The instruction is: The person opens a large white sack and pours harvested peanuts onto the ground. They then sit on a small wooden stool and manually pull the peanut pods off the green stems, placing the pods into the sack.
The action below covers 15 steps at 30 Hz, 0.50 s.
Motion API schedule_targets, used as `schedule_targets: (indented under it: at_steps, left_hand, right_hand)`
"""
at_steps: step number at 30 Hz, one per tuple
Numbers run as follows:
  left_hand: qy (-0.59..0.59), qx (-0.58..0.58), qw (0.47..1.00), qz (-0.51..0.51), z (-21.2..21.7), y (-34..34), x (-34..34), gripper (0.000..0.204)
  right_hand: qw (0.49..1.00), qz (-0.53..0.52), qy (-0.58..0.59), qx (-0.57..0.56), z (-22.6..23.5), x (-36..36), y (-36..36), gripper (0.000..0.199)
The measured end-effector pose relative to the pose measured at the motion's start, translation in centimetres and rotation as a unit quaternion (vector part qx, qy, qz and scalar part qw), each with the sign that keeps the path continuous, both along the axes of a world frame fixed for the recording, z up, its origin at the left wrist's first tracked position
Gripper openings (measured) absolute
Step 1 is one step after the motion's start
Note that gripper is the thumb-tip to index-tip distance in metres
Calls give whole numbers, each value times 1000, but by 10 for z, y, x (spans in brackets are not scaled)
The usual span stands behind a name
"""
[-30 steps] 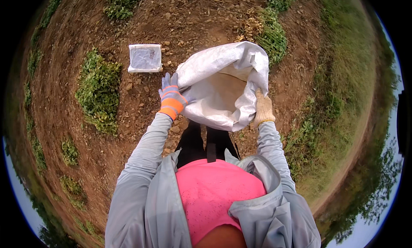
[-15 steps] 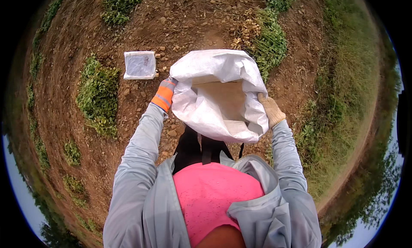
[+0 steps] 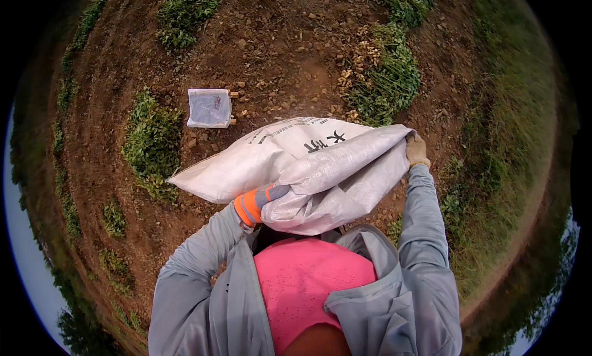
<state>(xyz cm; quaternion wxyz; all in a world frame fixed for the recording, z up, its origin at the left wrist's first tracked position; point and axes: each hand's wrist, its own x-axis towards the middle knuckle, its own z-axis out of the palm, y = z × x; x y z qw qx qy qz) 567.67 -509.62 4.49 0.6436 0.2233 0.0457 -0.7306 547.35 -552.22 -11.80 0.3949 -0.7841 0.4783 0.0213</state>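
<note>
One leafy clump (image 3: 151, 146) sits near the left tip of the white sack (image 3: 364, 174), dirt (image 3: 290, 66) past its far edge, grass (image 3: 505, 171) off right. It's held at waist front, long axis sideways, tip aimed left; left hand (image 3: 260, 202) gripping near folds, right hand (image 3: 417, 151) clutching the right corner.

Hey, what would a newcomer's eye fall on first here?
Probably the big white sack spread across the middle, gripped by the orange-gloved left hand and the tan-gloved right hand. Next might come the bright pink top at the lower centre, then a green plant heap on brown soil at left.
</note>
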Motion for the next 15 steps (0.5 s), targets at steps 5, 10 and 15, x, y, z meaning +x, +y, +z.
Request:
schedule_targets:
  at_steps: [5,10,15]
  left_hand:
    - [-84,116,989,47,-56,17,46,55]
    - [-452,156,878,40,-125,28,128,52]
    - [-544,112,832,-21,-104,-9,170,55]
  right_hand:
    - [991,-69,-43,110,39,41,18,36]
    - [979,91,176,54,95,77,41,46]
    - [961,194,155,-121,108,119,56,77]
